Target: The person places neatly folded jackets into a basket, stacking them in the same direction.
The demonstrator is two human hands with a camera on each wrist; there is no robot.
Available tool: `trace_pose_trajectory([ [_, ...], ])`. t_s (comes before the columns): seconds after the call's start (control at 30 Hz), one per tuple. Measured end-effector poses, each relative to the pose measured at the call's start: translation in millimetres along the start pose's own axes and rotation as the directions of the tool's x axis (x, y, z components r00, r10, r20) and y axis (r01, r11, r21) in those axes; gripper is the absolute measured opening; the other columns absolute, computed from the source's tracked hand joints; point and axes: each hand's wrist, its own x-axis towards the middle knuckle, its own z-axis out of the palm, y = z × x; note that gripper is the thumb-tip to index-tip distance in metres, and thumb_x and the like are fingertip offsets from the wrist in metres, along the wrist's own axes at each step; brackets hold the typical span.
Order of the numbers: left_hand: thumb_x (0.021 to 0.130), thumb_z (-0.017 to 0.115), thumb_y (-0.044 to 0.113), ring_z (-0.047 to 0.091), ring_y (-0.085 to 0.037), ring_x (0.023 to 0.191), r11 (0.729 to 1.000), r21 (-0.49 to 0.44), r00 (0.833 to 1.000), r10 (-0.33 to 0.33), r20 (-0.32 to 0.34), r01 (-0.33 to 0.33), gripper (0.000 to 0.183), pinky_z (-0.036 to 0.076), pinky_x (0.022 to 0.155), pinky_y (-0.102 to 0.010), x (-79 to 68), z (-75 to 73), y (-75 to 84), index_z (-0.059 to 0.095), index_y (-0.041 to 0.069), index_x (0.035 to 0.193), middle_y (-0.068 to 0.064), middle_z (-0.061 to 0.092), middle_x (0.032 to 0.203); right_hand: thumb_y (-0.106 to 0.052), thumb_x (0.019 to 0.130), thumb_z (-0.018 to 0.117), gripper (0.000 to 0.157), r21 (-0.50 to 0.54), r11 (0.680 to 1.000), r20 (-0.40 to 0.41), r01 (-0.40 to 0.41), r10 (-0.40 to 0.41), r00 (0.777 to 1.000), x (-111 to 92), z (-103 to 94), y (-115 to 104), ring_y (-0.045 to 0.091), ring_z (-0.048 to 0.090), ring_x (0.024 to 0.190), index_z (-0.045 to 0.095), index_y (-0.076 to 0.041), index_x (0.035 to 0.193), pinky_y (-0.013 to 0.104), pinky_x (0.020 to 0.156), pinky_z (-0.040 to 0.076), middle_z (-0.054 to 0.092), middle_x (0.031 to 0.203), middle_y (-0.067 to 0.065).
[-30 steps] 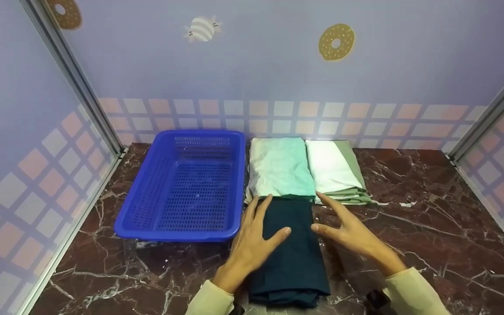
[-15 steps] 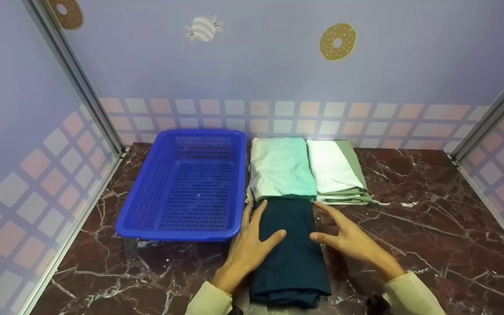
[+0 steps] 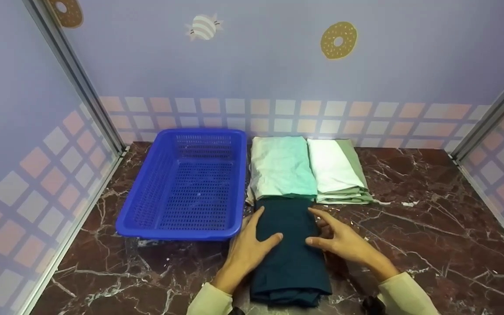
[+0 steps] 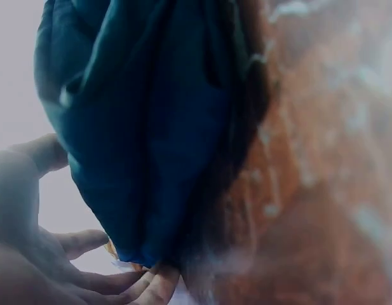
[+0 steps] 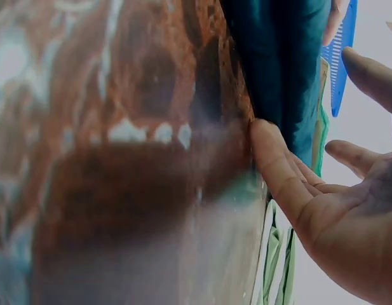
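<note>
A folded dark teal cloth [image 3: 293, 267] lies lengthwise on the marble-patterned surface, several layers showing at its near end. My left hand [image 3: 245, 249] is along its left side, thumb over the top and the other fingers down by the edge. On the opposite side is my right hand [image 3: 346, 240], thumb and index fingertip at the right edge. In the left wrist view, fingertips touch the lower end of the cloth [image 4: 138, 127]. The right wrist view has a fingertip low against the side of the cloth [image 5: 284, 70], with the fingers spread.
Left of the hands stands a blue perforated plastic basket [image 3: 123, 230] with nothing in it. Behind the dark cloth lies a folded pale mint cloth [image 3: 282, 168], and beside that a folded white and green cloth [image 3: 335, 168]. A patterned wall [image 3: 256, 65] closes off the back.
Both hands have drawn slightly back toward the near side. The right fingertips have moved in to the cloth's right edge, and the left fingers have come down along its left edge.
</note>
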Motion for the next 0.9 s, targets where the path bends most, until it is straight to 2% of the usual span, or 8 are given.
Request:
trace_pose_trajectory([
  [0.13,0.088,0.08,0.045,0.048,-0.044,0.141,0.999,-0.035,1.0,0.014,0.018,-0.013,0.087,0.04,0.113,-0.062,1.7,-0.1,-0.8,0.046,0.013,0.162,-0.022,0.048,0.157,-0.035,0.097,0.08,0.085,0.053,0.998,0.018,-0.03,0.029,0.999,1,2.4,-3,0.031,0.065,0.102,0.037,-0.015,0.167,0.043,0.073,0.059,0.05,0.144,0.031],
  [0.23,0.087,0.079,0.032,0.045,-0.045,0.143,0.997,-0.073,0.999,0.022,0.036,-0.019,0.086,0.039,0.113,-0.063,2.1,-1.1,-2.1,0.043,0.013,0.163,-0.023,0.044,0.159,-0.035,0.097,0.08,0.086,0.075,0.996,0.022,-0.044,0.042,0.999,2,5.1,-4,0.035,0.064,0.109,0.035,-0.016,0.167,0.042,0.071,0.059,0.047,0.149,0.031],
  [0.37,0.084,0.074,0.014,0.04,-0.045,0.146,0.988,-0.155,0.997,0.029,0.068,-0.018,0.088,0.038,0.112,-0.064,3.1,-2.4,-3.7,0.038,0.012,0.165,-0.025,0.038,0.163,-0.034,0.098,0.078,0.086,0.094,0.995,0.016,-0.044,0.042,0.999,2,9.5,-4,0.045,0.056,0.131,0.032,-0.018,0.169,0.045,0.081,0.058,0.041,0.158,0.03],
  [0.43,0.082,0.072,0.01,0.04,-0.044,0.145,0.982,-0.187,0.997,0.026,0.079,-0.011,0.089,0.04,0.11,-0.062,3.8,-2.6,-4.4,0.039,0.012,0.164,-0.025,0.037,0.163,-0.033,0.099,0.078,0.086,0.11,0.993,0.007,-0.04,0.039,0.999,2,11.9,-3,0.045,0.052,0.137,0.031,-0.018,0.169,0.046,0.088,0.057,0.039,0.162,0.029],
  [0.6,0.077,0.07,0.003,0.046,-0.041,0.136,0.971,-0.24,0.997,-0.001,0.082,0.02,0.085,0.042,0.106,-0.059,5.5,-2.8,-6.5,0.047,0.013,0.159,-0.025,0.042,0.158,-0.026,0.1,0.076,0.083,0.162,0.986,-0.001,-0.025,0.025,1.0,3,17.7,1,0.04,0.058,0.13,0.031,-0.019,0.169,0.045,0.092,0.055,0.041,0.159,0.029],
  [0.77,0.074,0.068,-0.002,0.05,-0.039,0.128,0.945,-0.322,0.996,-0.026,0.088,0.053,0.08,0.043,0.106,-0.055,7.5,-2.4,-11.1,0.052,0.011,0.152,-0.025,0.048,0.15,-0.021,0.099,0.075,0.081,0.202,0.979,0.024,0.007,-0.012,1.0,5,21.9,4,0.039,0.045,0.144,0.033,-0.021,0.168,0.054,0.111,0.041,0.031,0.168,0.021],
  [0.83,0.074,0.069,-0.002,0.051,-0.038,0.125,0.94,-0.334,0.994,-0.032,0.102,0.064,0.078,0.044,0.103,-0.053,8.0,-3.0,-12.6,0.053,0.01,0.15,-0.025,0.048,0.149,-0.019,0.099,0.076,0.08,0.207,0.978,0.025,0.02,-0.026,0.999,6,23.2,6,0.04,0.04,0.148,0.034,-0.021,0.168,0.057,0.115,0.036,0.027,0.171,0.019],
  [0.9,0.075,0.07,-0.001,0.051,-0.038,0.122,0.943,-0.324,0.992,-0.037,0.12,0.074,0.076,0.045,0.101,-0.052,8.1,-4.4,-13.5,0.053,0.011,0.148,-0.025,0.048,0.148,-0.017,0.098,0.076,0.08,0.199,0.979,0.02,0.042,-0.047,0.999,7,24.0,8,0.041,0.042,0.146,0.035,-0.019,0.167,0.057,0.114,0.037,0.03,0.169,0.021],
])
